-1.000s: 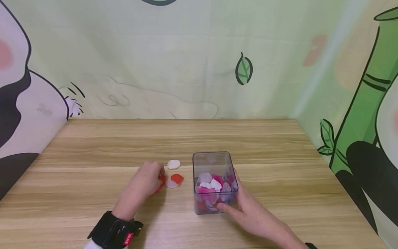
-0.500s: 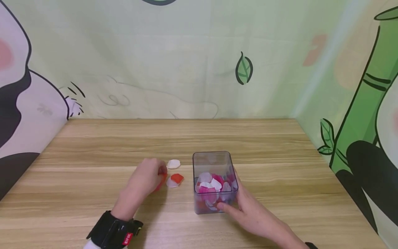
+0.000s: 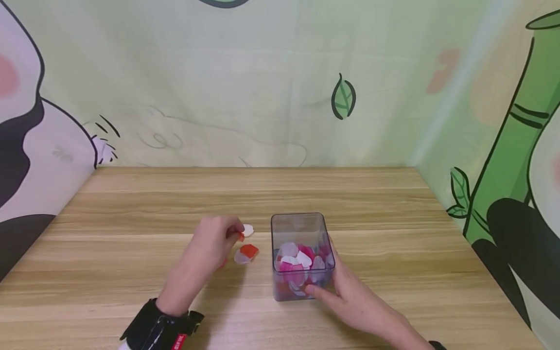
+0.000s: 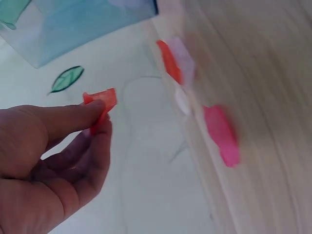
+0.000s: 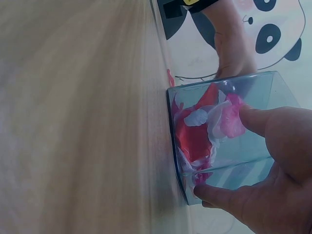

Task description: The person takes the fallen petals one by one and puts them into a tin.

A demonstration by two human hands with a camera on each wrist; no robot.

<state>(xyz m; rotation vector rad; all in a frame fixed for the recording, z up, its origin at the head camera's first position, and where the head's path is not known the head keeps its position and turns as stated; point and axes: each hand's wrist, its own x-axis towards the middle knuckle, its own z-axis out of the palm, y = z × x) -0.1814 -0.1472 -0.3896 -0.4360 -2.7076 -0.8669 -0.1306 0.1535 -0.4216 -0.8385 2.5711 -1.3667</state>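
Observation:
Between thumb and fingertips, my left hand pinches an orange-red petal, raised off the table in the left wrist view. A white petal lies just beyond those fingertips. Nearby on the table, an orange petal overlaps a pale one. A pink petal lies under the left hand, mostly hidden in the head view. My right hand grips a clear, bluish plastic box by its right side and near face. Inside it are pink, red and white petals.
The box stands on a wood-grain table. A printed cloth backdrop with pandas and bamboo rises behind the table's far edge. A black band wraps the left wrist.
My left hand has lifted the orange-red petal from the table and moved slightly forward and right, partly covering the white petal. The right hand and box have stayed in place.

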